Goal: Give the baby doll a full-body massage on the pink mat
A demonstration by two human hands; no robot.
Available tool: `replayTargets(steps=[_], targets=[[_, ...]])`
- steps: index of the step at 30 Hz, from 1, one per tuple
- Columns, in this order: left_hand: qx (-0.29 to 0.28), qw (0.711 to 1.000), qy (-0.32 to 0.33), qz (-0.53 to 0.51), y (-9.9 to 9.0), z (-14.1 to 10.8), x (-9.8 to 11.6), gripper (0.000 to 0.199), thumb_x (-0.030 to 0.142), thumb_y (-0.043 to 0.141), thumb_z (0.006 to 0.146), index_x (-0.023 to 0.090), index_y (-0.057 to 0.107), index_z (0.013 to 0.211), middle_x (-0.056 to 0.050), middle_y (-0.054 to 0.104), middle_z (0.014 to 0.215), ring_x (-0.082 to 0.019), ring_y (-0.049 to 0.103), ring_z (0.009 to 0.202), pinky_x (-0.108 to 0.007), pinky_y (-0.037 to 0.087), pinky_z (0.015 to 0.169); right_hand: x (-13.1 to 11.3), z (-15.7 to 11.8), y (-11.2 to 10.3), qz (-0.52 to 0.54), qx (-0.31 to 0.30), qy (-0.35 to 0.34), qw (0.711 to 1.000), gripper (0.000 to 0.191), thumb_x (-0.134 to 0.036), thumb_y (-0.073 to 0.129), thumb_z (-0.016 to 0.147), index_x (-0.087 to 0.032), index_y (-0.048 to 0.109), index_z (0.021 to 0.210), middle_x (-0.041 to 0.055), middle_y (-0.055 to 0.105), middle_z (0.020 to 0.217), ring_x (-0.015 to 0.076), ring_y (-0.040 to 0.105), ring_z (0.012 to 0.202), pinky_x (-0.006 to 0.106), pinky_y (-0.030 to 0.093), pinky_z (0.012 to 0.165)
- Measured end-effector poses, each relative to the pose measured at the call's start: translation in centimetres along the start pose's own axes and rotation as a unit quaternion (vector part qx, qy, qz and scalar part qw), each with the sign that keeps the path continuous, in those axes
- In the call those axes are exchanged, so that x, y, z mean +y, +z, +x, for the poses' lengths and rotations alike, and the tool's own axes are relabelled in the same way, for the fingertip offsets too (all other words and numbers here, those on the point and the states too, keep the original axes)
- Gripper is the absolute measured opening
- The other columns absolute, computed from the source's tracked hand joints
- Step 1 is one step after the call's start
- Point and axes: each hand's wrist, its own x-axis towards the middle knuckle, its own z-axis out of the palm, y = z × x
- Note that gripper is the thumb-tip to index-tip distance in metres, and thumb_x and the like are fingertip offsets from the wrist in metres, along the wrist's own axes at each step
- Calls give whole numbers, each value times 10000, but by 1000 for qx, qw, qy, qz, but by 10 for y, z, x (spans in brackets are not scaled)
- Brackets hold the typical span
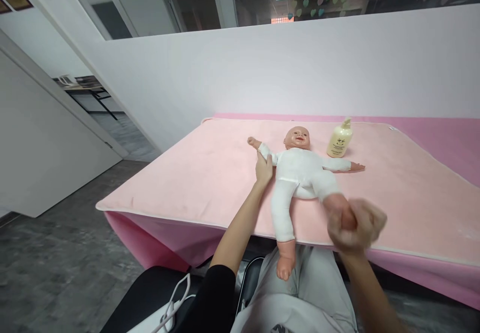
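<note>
A baby doll with a white cloth body lies face up on the pink blanket, its head toward the wall. My left hand is closed around the doll's sleeved arm on the left side. Wrapped around the doll's foot on the right side is my right hand, a little blurred, with that leg lifted toward me. The doll's other leg hangs over the blanket's front edge, above my lap. A pale yellow pump bottle stands upright beside the doll's head, apart from both hands.
A darker pink cloth lies under the blanket and drapes down the table's front. Behind stands a white wall with windows above. At lower left, a white device with a cable rests on a black seat. A door is at left.
</note>
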Motion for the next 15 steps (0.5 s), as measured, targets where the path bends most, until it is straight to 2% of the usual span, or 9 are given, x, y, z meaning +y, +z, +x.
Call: replayTargets(steps=[2, 4, 5, 7, 8, 10, 12, 14, 15], targets=[[-15, 995, 72, 70, 0, -6, 6, 593, 391, 315, 924, 165, 194, 1459, -154, 565, 1238, -266, 607, 1033, -356, 478, 810, 12, 13, 36, 7, -46, 95, 994, 274, -217, 595, 764, -197, 558, 1034, 60, 537, 887, 164, 567, 770, 279, 478, 641], [-60, 975, 137, 161, -1, -10, 12, 563, 352, 321, 928, 228, 216, 1467, -138, 523, 1243, -249, 618, 982, -333, 479, 764, 25, 20, 69, 30, -147, 207, 967, 251, -271, 515, 802, -204, 563, 1039, 60, 553, 913, 179, 565, 815, 307, 475, 685], [-86, 962, 163, 201, -1, -12, 14, 536, 331, 320, 929, 273, 251, 1457, -123, 508, 1233, -235, 626, 942, -320, 478, 733, 32, 22, 80, 58, -188, 238, 951, 252, -293, 495, 805, -200, 564, 1029, 58, 557, 912, 182, 561, 823, 318, 474, 704], [-120, 940, 198, 249, -2, -14, 17, 501, 304, 320, 931, 356, 303, 1429, -91, 483, 1220, -205, 630, 887, -296, 473, 685, 42, 25, 89, 102, -213, 272, 933, 265, -317, 490, 801, -191, 564, 1022, 55, 566, 918, 183, 556, 841, 333, 472, 745], [-125, 938, 201, 255, -3, -14, 18, 498, 295, 321, 930, 376, 312, 1421, -83, 475, 1218, -197, 629, 879, -291, 472, 676, 44, 27, 85, 114, -203, 270, 934, 267, -319, 509, 794, -190, 566, 1020, 51, 571, 917, 183, 556, 845, 340, 470, 763], [-113, 950, 173, 234, -3, -14, 19, 512, 290, 342, 921, 364, 305, 1426, -85, 484, 1207, -201, 624, 882, -299, 477, 689, 42, 30, 63, 108, -126, 249, 954, 264, -298, 566, 775, -198, 582, 1019, 40, 580, 893, 184, 560, 828, 351, 466, 771], [-89, 972, 132, 171, -2, -12, 17, 519, 287, 377, 905, 310, 324, 1421, -92, 531, 1159, -220, 614, 919, -323, 481, 744, 32, 26, 31, 80, 14, 222, 972, 271, -254, 608, 755, -212, 604, 1023, 30, 567, 828, 185, 548, 755, 352, 458, 702], [-57, 991, 92, 75, 1, -8, 13, 471, 296, 410, 893, 242, 403, 1361, -90, 590, 1091, -229, 600, 963, -341, 474, 812, 17, 10, -2, 28, 146, 201, 968, 274, -199, 619, 736, -223, 630, 1009, 28, 537, 763, 195, 522, 700, 360, 428, 639], [-41, 997, 61, 23, 2, -5, 9, 431, 308, 420, 891, 215, 449, 1310, -85, 614, 1055, -227, 599, 963, -345, 471, 829, 10, -2, -15, 2, 170, 186, 968, 268, -193, 628, 719, -222, 634, 985, 27, 522, 740, 195, 501, 658, 374, 417, 622]])
